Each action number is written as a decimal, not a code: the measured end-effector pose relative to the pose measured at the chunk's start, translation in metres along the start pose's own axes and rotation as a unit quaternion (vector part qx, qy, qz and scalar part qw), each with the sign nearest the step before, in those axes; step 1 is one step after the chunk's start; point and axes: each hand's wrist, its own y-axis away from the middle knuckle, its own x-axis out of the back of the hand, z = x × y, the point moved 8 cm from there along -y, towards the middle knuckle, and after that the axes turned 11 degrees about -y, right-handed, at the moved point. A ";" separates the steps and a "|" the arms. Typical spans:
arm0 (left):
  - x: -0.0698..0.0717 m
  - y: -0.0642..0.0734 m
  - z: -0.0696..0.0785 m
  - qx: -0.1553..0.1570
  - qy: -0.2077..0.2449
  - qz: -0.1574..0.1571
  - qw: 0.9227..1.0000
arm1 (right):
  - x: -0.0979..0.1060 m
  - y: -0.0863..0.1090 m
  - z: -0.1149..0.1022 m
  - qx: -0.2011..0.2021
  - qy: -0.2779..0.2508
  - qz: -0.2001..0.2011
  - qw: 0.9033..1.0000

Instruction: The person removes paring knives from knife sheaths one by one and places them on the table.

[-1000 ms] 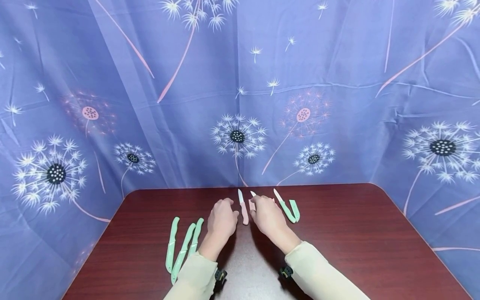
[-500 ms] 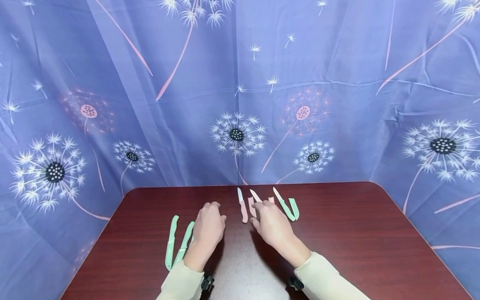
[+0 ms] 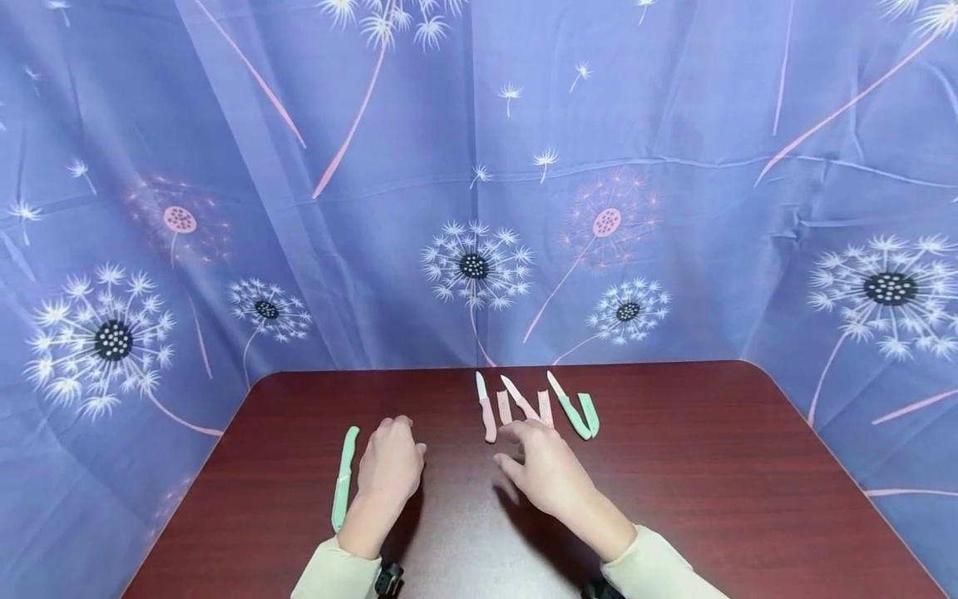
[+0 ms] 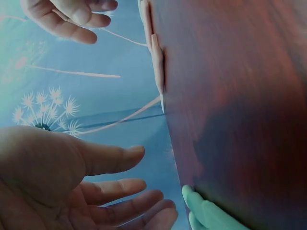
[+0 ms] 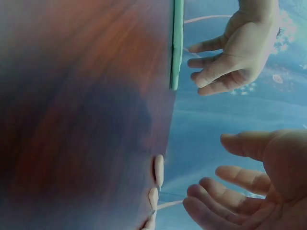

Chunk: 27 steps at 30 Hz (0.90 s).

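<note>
My left hand (image 3: 391, 462) hovers beside a green sheathed knife (image 3: 344, 478) and covers other green knives in the head view. Its fingers are loosely bent and hold nothing; green handles (image 4: 206, 211) lie near them in the left wrist view. My right hand (image 3: 550, 466) is raised above the table with parted, relaxed fingers, also holding nothing. Just beyond it lie a bare pink-handled knife (image 3: 486, 408), a second pink-handled knife (image 3: 515, 393) partly hidden by the fingers, and two pink sheaths, one left (image 3: 505, 406) and one right (image 3: 545, 408).
A bare green-handled knife (image 3: 570, 409) and a green sheath (image 3: 589, 414) lie to the right of the pink set. Everything rests on a dark red-brown table (image 3: 733, 466). A blue dandelion-print curtain (image 3: 389, 274) hangs behind the far edge.
My left hand has moved left and back, over the green knives. The right hand has drawn back from the pink pieces, uncovering more of them. The knives appear to lie where they were.
</note>
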 end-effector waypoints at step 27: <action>-0.007 -0.006 -0.020 0.010 -0.033 -0.023 0.999 | -0.032 0.008 -0.007 -0.080 -0.190 -0.077 0.975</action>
